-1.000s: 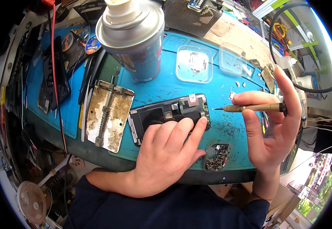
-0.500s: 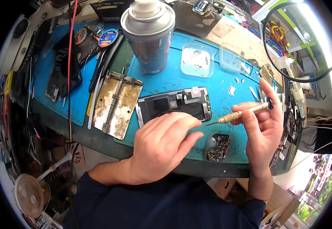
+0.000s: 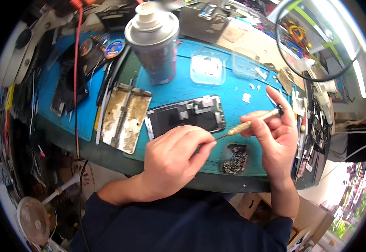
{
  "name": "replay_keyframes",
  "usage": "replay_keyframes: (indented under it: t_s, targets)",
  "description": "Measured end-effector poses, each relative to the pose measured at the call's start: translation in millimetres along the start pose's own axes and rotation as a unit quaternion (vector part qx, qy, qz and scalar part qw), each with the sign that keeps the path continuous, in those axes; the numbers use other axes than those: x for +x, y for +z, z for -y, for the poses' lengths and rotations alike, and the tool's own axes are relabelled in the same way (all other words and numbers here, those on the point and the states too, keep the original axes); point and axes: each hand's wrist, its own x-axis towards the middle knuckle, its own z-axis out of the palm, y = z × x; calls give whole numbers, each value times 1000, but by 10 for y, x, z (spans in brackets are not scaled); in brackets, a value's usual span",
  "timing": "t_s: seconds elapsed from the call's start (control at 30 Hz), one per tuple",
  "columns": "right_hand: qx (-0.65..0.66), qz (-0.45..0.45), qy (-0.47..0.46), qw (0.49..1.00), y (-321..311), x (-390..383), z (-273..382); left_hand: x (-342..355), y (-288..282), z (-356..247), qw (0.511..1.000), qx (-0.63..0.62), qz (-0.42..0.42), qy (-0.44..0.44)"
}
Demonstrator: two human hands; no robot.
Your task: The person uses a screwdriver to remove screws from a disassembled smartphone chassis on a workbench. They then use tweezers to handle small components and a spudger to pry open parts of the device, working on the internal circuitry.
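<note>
My right hand (image 3: 275,140) holds a brass-coloured precision screwdriver (image 3: 250,124) between thumb and fingers, its thin shaft pointing left and slightly down. At the tip of that shaft, my left hand (image 3: 172,161) has thumb and forefinger pinched together. Whether a tiny part sits between those fingertips is hidden. Just beyond my left hand lies an opened smartphone (image 3: 172,119), dark inside, with small metal and ribbon pieces along its right part. A small clear tray of screws (image 3: 234,166) rests on the blue mat (image 3: 191,94) below the screwdriver.
A tall spray can (image 3: 155,54) stands behind the phone. To the phone's left lies a stained metal clamp holder (image 3: 126,117). Two clear plastic boxes, one a parts box (image 3: 207,79), sit at the back. Tools (image 3: 302,134) crowd the right edge; a red cable (image 3: 77,84) hangs at left.
My left thumb and forefinger have closed together at the screwdriver's tip. My right hand and the screwdriver have come closer to them. The whole view has shifted slightly.
</note>
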Motion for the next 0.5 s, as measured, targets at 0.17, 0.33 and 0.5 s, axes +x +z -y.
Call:
replay_keyframes:
  t_s: [0.17,0.33,0.5]
  targets:
    - [17,-69,-50,996,-64,-109,27,17,37,-21,1000,5,2,1]
    - [-456,-10,-154,877,-485,-245,-56,-1,36,-39,1000,-4,29,7]
    - [-521,-77,-180,831,-687,-386,-203,-14,49,-27,999,-26,44,3]
